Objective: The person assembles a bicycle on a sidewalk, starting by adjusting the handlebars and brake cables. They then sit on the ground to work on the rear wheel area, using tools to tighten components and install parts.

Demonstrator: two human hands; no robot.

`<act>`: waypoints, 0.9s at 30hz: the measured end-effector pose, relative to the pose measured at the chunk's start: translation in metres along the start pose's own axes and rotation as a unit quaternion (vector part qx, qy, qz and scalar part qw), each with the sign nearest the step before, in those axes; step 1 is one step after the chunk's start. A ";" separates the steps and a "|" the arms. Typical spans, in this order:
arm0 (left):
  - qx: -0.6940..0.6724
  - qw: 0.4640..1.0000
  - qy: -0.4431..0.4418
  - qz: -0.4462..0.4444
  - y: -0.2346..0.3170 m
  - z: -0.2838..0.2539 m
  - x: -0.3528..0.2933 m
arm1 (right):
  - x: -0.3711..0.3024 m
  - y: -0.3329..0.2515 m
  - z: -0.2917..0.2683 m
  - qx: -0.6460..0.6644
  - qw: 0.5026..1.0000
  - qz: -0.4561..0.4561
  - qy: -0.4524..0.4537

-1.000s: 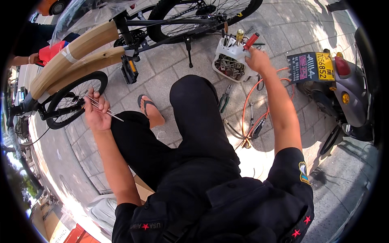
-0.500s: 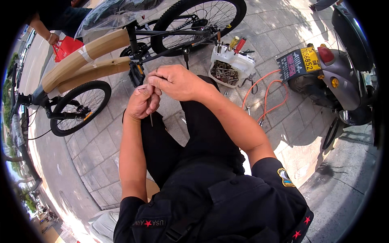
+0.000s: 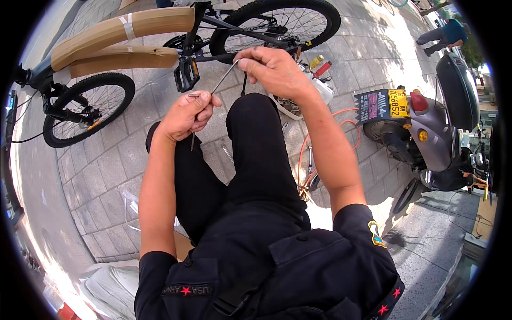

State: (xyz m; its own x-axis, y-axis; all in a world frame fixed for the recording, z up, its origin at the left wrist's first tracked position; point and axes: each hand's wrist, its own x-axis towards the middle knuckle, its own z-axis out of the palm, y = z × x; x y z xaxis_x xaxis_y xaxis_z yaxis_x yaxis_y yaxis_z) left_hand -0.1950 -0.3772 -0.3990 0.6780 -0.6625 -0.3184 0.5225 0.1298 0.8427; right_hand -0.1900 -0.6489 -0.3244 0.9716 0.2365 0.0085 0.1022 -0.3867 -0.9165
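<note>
Grey scooter (image 3: 434,133) parked at right, orange hose (image 3: 302,154) on paving (image 3: 98,176), distant person (image 3: 453,33) in teal

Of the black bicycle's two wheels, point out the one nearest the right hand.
The rear wheel, at picture top, just beyond the right hand pinching the metal rod; the front wheel sits left of the left hand.

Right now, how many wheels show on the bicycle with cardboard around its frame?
2. The rear wheel is at upper middle, just beyond the right hand; the front wheel is at left, below the cardboard in the picture. No others seem hidden.
</note>
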 end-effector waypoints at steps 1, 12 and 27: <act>0.021 0.999 0.027 0.013 -0.004 0.000 0.004 | -0.001 0.007 -0.023 0.013 0.998 -0.010 0.064; -0.197 0.964 0.111 0.140 0.007 -0.034 0.012 | -0.036 0.171 -0.109 -0.322 0.890 0.106 0.306; -0.221 0.960 0.096 0.146 0.006 -0.041 0.028 | -0.013 0.205 -0.095 -0.430 0.840 0.099 0.315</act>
State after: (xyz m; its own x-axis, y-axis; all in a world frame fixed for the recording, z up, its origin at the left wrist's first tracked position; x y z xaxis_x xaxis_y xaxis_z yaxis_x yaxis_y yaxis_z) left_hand -0.1516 -0.3648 -0.4203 0.8893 -0.4078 -0.2070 0.4355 0.6168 0.6556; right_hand -0.1618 -0.8164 -0.4748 0.8803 -0.3224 0.3480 -0.2218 -0.9282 -0.2989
